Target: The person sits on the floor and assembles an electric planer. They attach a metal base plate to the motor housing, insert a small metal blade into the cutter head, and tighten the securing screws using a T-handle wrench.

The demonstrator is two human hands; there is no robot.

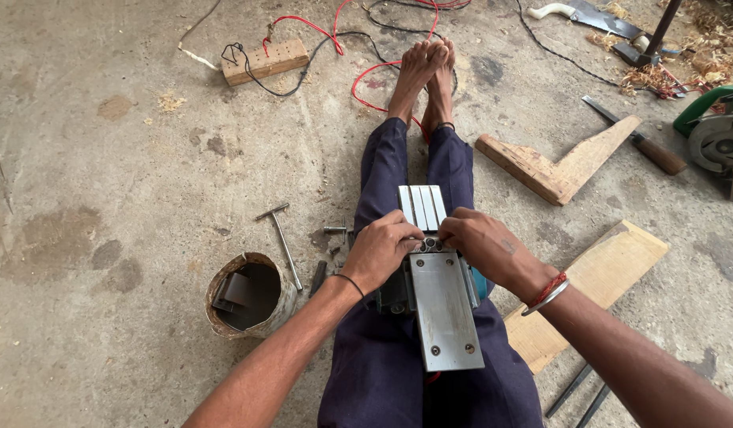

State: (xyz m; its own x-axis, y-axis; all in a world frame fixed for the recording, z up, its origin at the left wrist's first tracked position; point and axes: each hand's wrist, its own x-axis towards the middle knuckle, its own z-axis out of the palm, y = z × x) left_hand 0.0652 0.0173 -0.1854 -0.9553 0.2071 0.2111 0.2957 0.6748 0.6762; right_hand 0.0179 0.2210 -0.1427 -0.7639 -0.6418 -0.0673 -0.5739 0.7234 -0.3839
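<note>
An upturned electric planer (pixel 442 305) lies on my lap, its grey metal sole plate facing up. My left hand (pixel 382 250) grips the left side of the tool at the gap between the two plates. My right hand (pixel 485 244) presses on the right side of the same gap, fingers curled over the cutter drum (pixel 431 244). The grooved front plate (pixel 422 204) sticks out beyond my fingers. My legs in dark blue trousers stretch forward on the concrete floor, feet bare.
On the floor to my left stand a round tin (pixel 247 295) holding metal parts, a T-handle wrench (pixel 281 238) and small bolts. Wooden pieces (pixel 556 162) and a plank (pixel 596 277) lie right. A circular saw (pixel 719 139), chisel (pixel 640 139), extension board (pixel 265 60) and cables lie farther off.
</note>
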